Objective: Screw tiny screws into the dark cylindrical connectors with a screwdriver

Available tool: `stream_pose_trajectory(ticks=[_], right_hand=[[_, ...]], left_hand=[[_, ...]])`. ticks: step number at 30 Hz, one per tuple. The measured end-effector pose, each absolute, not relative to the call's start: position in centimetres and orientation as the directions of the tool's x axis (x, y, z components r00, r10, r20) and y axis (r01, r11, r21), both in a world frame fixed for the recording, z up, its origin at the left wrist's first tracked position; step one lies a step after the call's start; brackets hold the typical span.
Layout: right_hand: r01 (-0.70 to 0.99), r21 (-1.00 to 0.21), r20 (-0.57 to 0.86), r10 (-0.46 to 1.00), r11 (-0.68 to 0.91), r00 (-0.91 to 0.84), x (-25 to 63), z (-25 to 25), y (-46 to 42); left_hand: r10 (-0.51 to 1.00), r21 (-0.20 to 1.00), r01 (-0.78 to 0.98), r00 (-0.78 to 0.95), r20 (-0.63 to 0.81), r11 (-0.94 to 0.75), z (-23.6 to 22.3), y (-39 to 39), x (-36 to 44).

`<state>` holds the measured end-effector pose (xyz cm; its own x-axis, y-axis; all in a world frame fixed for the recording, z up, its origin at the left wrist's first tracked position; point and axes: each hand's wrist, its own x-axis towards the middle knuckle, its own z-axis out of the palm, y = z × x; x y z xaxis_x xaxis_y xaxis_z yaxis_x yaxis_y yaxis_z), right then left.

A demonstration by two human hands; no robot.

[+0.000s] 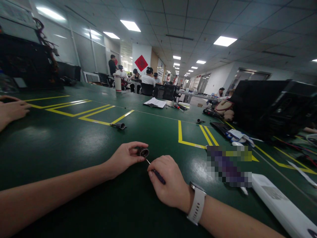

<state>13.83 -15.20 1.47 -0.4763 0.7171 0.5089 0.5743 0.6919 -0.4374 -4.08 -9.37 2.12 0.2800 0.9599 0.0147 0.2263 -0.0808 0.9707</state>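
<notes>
On my feed I've got the left hand (123,160) pinching a dark round part (143,152) between thumb and fingers, over the green bench (96,147). Right fingers (154,162) clasp a dark-handled tool (158,177), its shaft angled to the part's lower rim; contact, I can't tell.

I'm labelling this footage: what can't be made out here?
Head view:
Screwdriver: tip too small to tell whether it touches the dark cup-shaped part; handle partly hidden by the right hand.
Purplish item: masked by pixelation.
Co-worker's hand: cut off by the left edge.
Any writing on the papers: too small.
</notes>
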Motion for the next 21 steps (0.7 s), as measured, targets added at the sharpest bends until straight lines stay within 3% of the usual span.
stream_pose_trajectory(ticks=[13,21], right_hand=[[0.589,-0.474,0.509,0.75,0.654,-0.422,13.88,1.48,-15.11],[0.532,-0.458,0.534,0.699,0.712,-0.475,13.96,1.43,-15.06]], left_hand=[[0.96,0.976,0.211,0.28,-0.007,-0.054,2.23,-9.42,-4.06],[0.958,0.975,0.215,0.286,-0.018,-0.046,2.3,-9.45,-4.04]])
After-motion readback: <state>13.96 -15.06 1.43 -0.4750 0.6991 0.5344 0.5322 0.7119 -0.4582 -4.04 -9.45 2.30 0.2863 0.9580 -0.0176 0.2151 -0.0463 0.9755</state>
